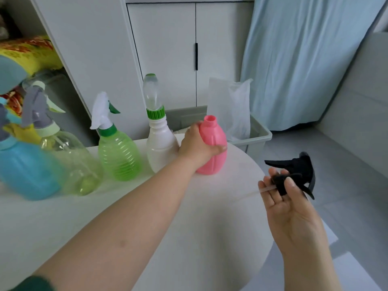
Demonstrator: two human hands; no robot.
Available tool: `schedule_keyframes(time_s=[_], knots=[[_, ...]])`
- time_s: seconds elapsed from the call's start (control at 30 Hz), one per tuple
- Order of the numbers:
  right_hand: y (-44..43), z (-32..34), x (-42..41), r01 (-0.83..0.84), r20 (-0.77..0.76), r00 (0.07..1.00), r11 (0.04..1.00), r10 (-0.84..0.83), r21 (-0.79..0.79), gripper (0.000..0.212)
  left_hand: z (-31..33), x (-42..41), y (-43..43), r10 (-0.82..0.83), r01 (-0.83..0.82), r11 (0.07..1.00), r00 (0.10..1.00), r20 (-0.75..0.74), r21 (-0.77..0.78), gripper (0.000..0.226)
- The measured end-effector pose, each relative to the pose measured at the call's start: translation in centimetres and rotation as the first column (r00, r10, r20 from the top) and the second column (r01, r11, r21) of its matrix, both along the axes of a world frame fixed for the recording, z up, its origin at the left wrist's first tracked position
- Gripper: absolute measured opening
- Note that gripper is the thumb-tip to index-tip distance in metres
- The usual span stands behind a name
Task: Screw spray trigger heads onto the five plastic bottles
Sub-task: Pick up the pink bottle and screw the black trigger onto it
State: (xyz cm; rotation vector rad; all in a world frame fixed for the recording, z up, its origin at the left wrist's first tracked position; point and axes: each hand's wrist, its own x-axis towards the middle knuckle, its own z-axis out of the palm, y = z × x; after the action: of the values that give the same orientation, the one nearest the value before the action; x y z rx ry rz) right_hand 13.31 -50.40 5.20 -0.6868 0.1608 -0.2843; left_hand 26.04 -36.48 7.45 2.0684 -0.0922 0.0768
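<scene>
A pink bottle (216, 158) with a bare open neck stands upright on the white round table (189, 217). My left hand (197, 147) is wrapped around its body. My right hand (287, 198) holds a black spray trigger head (298, 171) past the table's right edge, its clear dip tube pointing left. Left of the pink bottle stand a white bottle (160, 148) with a green collar and clear cap, a green bottle (118, 153) with a white trigger, a clear yellowish bottle (73, 162) with a grey trigger, and a blue bottle (23, 171).
A grey bin (257, 136) lined with a white bag stands behind the table. White cabinet doors (189, 53) fill the back, a light blue curtain (304, 59) hangs at the right, and a sofa edge (357, 101) lies far right.
</scene>
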Motion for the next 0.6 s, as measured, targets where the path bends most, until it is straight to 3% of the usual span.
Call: schedule_keyframes(time_s=[0.2,0.6], knots=[[-0.3,0.7,-0.4,0.027,0.065,0.998,0.996,-0.021,-0.089,0.020,-0.5,-1.9,0.9,-0.020,0.020,1.000,0.996,0.084,0.007,0.071],[1.0,3.2,-2.2,0.151,0.133,0.981,0.987,-0.142,-0.057,0.021,-0.6,-9.7,7.6,-0.092,0.092,0.996,0.982,0.165,0.009,0.061]])
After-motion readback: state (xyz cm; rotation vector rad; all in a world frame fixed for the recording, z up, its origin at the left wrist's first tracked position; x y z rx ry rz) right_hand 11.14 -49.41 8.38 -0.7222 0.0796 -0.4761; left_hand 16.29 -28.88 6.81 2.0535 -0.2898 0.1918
